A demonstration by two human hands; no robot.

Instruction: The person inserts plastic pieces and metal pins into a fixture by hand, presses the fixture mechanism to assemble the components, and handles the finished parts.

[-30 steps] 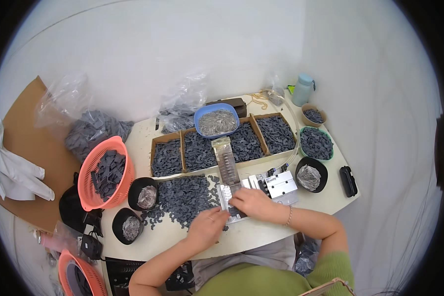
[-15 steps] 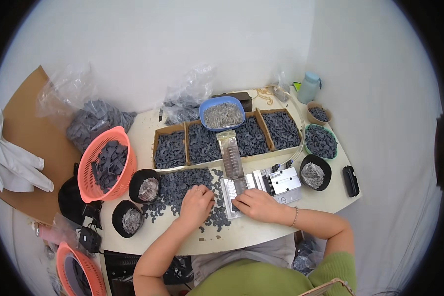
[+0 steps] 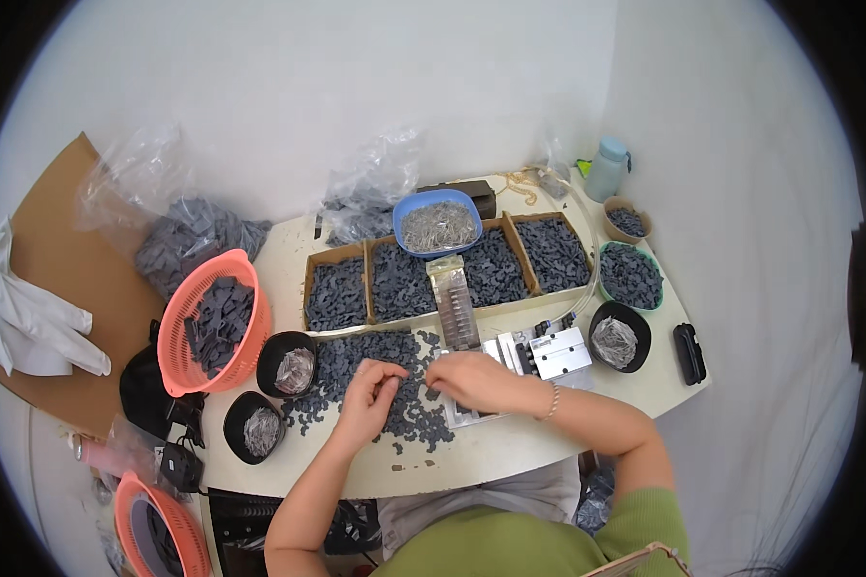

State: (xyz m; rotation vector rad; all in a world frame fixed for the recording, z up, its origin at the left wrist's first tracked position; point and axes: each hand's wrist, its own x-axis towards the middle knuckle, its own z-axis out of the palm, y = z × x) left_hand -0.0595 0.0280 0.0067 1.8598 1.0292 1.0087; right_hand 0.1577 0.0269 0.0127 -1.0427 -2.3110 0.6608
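My left hand (image 3: pixel 369 396) is over the loose pile of small dark grey plastic pieces (image 3: pixel 342 361), thumb and forefinger pinched together. Anything between those fingertips is too small to make out. Opposite it, a short gap away, my right hand (image 3: pixel 476 380) has its fingers closed and pointing left. Dark pieces show just below its fingertips, but I cannot tell whether it grips one. Beneath the right hand and wrist lies a metal fixture (image 3: pixel 560 354) with a silver block, partly hidden. A clear plastic tray (image 3: pixel 453 303) with a row of slots leads up from it.
Behind stand cardboard compartments (image 3: pixel 337 291) of grey pieces, with a blue tray (image 3: pixel 438 223) of metal pins on top. Black bowls (image 3: pixel 287 363) flank the work area. A coral basket (image 3: pixel 215 322) is at left; a green-rimmed bowl (image 3: pixel 630 276) and a bottle (image 3: pixel 606 169) stand at right.
My right hand has moved left and up, off the fixture, toward my left hand. The left hand has turned slightly, its thumb and forefinger now pinched toward the right.
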